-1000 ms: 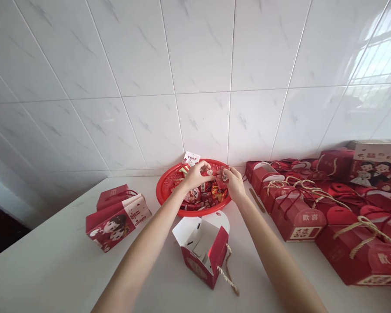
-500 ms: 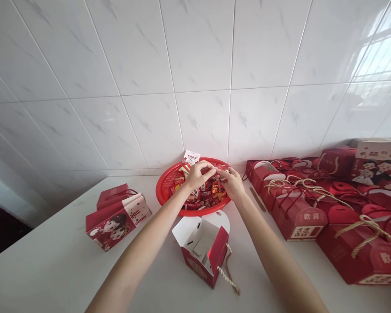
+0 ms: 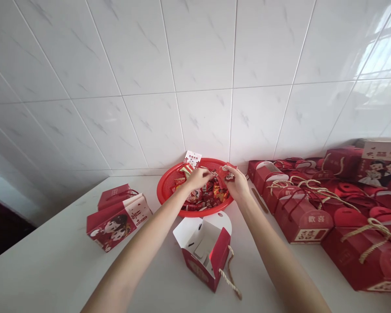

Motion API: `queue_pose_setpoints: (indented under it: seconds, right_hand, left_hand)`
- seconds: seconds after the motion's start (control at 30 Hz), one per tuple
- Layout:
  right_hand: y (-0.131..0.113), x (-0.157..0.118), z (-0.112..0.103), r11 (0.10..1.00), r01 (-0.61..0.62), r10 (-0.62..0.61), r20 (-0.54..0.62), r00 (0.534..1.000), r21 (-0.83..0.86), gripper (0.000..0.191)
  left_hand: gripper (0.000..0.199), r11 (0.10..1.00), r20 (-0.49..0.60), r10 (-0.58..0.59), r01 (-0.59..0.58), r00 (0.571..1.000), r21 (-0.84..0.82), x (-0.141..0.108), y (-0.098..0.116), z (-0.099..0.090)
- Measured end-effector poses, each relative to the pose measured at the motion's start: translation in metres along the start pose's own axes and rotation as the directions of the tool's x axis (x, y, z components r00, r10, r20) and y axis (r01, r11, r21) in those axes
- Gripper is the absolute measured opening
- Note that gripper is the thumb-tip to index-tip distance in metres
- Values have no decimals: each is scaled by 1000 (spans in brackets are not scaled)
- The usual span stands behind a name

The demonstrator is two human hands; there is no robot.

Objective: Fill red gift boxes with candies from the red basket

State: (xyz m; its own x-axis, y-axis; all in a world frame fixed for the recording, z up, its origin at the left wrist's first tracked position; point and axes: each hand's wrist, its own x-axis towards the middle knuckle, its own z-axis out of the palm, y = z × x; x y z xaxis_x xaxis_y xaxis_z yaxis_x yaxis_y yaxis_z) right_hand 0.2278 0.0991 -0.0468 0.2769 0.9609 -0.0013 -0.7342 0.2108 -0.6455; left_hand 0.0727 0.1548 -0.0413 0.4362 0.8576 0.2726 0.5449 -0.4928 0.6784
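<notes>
Over a red plastic basket (image 3: 164, 201) of wrapped candies (image 3: 211, 200), my right hand (image 3: 238, 182) grips red candy packets (image 3: 228, 174) near the basket's right side. My left hand (image 3: 198, 179) hovers above the candies with its fingertips pinched together. Whether anything sits in that pinch is too small to see. Between my forearms stands an open red gift box (image 3: 203, 256), its white inside showing and its rope handle (image 3: 230, 278) hanging at the right. A white printed card (image 3: 193, 159) leans at the basket's back edge.
Two red boxes (image 3: 117, 221) stand on the left of the white table (image 3: 52, 269). Rows of closed red gift boxes (image 3: 306, 213) with rope handles fill the right side. A flat brown strip (image 3: 260, 201) lies beside them. The tiled wall (image 3: 205, 121) rises behind.
My hands have come apart: the left moved slightly left and down, while the right moved slightly right with the red packets. The view has shifted a little.
</notes>
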Motion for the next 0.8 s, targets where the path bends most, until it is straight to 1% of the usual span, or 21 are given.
queue_pose_setpoints:
  seconds: [0.07, 0.13, 0.2, 0.27, 0.37, 0.47, 0.53, 0.63, 0.7, 0.8]
  right_hand:
    - [1, 2, -1, 999, 10, -9, -34, 999, 35, 14]
    - [1, 3, -3, 998, 21, -17, -63, 998, 63, 15]
    - [2, 5, -4, 996, 26, -20, -77, 997, 85, 15]
    - [3, 7, -4, 994, 23, -16, -71, 997, 105, 16]
    - [6, 11, -7, 991, 15, -10, -43, 999, 133, 16]
    - [12, 17, -12, 989, 3, 1, -24, 1000, 151, 13]
    - [15, 20, -15, 988, 1, 1, -10, 1000, 152, 11]
    - [17, 20, -17, 989, 2, -3, 6, 1000, 145, 9]
    - [15, 18, -15, 989, -11, 12, -8, 1000, 145, 9]
    - [10, 13, -10, 986, -50, 59, -53, 997, 158, 10]
  left_hand:
    - [12, 997, 145, -30, 19, 989, 75, -2, -4, 4]
    - [10, 991, 269, -58, 22, 961, 135, -3, -5, 9]
    - [12, 983, 356, -85, 20, 931, 184, -4, -4, 14]
    - [17, 974, 403, -108, 16, 909, 225, -4, -3, 18]
    - [30, 962, 409, -135, 20, 902, 273, -4, -3, 20]
    - [43, 953, 390, -182, 64, 903, 297, -3, -4, 23]
    - [48, 953, 384, -209, 99, 899, 286, -2, -6, 25]
    - [50, 957, 389, -237, 146, 890, 250, 0, -8, 28]
    - [52, 958, 391, -256, 177, 884, 225, 1, -9, 30]
    - [61, 956, 389, -284, 226, 876, 189, 2, -11, 32]
